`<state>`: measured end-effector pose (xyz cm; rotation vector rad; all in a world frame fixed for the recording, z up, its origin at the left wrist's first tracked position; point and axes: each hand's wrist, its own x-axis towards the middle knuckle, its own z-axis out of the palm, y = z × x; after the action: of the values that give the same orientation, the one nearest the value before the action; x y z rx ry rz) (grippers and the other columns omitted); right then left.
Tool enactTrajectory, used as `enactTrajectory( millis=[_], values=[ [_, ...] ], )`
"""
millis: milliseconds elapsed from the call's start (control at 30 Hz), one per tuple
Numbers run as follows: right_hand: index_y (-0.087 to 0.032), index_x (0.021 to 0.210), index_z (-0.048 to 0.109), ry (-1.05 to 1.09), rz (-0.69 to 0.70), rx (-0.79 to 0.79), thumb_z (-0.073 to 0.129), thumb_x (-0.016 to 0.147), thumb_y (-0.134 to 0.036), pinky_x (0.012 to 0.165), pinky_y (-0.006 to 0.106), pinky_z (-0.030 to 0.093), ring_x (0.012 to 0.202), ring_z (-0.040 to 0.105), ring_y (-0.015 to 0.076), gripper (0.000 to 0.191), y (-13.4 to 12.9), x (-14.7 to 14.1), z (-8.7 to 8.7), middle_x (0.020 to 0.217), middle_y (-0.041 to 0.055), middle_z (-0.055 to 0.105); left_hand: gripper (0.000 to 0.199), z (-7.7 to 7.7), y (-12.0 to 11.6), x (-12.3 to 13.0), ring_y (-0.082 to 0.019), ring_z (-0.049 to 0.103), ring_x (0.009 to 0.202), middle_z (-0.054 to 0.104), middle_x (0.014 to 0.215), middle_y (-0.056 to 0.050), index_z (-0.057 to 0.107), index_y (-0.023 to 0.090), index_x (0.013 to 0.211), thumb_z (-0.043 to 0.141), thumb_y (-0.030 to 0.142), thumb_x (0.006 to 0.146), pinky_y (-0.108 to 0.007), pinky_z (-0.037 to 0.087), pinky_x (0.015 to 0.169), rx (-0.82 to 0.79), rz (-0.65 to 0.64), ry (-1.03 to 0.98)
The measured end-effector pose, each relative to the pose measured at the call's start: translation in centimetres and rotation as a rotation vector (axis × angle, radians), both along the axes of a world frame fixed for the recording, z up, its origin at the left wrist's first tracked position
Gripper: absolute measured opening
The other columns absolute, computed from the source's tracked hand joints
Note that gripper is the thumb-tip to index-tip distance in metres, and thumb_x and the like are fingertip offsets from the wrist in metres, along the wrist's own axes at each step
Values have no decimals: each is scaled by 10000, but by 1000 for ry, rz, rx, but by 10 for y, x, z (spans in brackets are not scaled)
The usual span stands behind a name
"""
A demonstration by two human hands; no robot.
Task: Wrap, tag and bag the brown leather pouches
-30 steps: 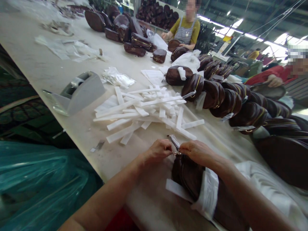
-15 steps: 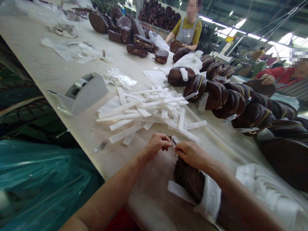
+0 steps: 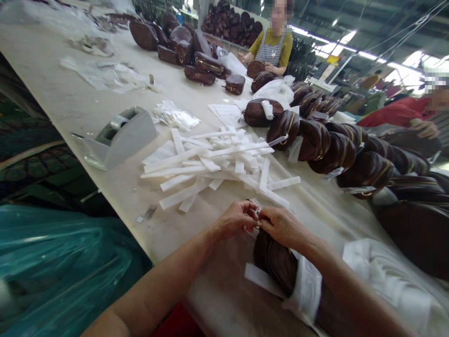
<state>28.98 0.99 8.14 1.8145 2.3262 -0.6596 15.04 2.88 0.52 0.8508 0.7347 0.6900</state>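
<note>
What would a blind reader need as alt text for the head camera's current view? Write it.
Left hand and right hand pinch at the metal hardware on one end of a dark brown zippered bag. Beyond lie loose white strips, a tape dispenser and rows of brown bags.

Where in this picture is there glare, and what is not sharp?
Head view: the ceiling lights are washed out; pale shine streaks the teal plastic sheet; small details between the left hand and right hand look too soft to identify.
</note>
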Motion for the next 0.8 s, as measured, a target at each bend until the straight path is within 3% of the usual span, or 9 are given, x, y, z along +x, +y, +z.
enactTrajectory(
  millis=[133,267,367,500,600,733,800],
  values=[
    [-165,793,648,17,6,44,466,795,-166,616,232,342,695,561,144,182,-2,3,-3,747,36,639,145,-4,-4,7,-54,454,395,552,498,21,589,103,629,664,180,533,-149,301,384,4,24,24],
    [-177,754,636,7,-11,40,478,807,-205,598,229,334,657,538,136,169,-2,6,2,708,25,620,137,0,-1,4,-55,438,382,540,477,12,555,114,592,661,186,543,-154,234,374,-43,58,-14],
    [-181,811,650,58,-53,-56,555,766,-271,601,237,345,671,538,142,138,-1,12,9,740,23,630,170,5,3,-3,-58,433,385,584,559,-18,545,117,598,655,226,526,-171,221,372,-114,32,-101],
    [-163,906,642,299,-177,-285,630,660,-301,527,223,341,567,485,114,282,0,26,12,640,-23,571,181,7,6,-8,-64,444,426,558,557,-11,543,116,588,661,229,510,-180,282,409,-182,13,-209],
    [-164,954,615,540,-369,-433,666,635,-380,470,210,316,473,429,83,388,-5,33,9,587,-50,544,197,4,6,-9,-80,493,505,560,587,-9,551,122,610,688,242,536,-189,367,482,-210,27,-273],
    [-160,819,644,845,-554,-357,748,593,-399,542,213,399,595,539,85,345,-17,34,1,950,34,657,219,3,6,-9,-115,552,612,595,661,-36,591,116,645,696,300,588,-220,432,573,-219,40,-336],
    [-150,767,667,987,-623,-305,762,604,-399,635,231,448,694,589,116,312,-22,33,-5,993,55,664,234,4,6,-8,-133,570,641,621,715,-66,626,103,679,680,313,592,-237,443,597,-208,47,-358]
  ],
)
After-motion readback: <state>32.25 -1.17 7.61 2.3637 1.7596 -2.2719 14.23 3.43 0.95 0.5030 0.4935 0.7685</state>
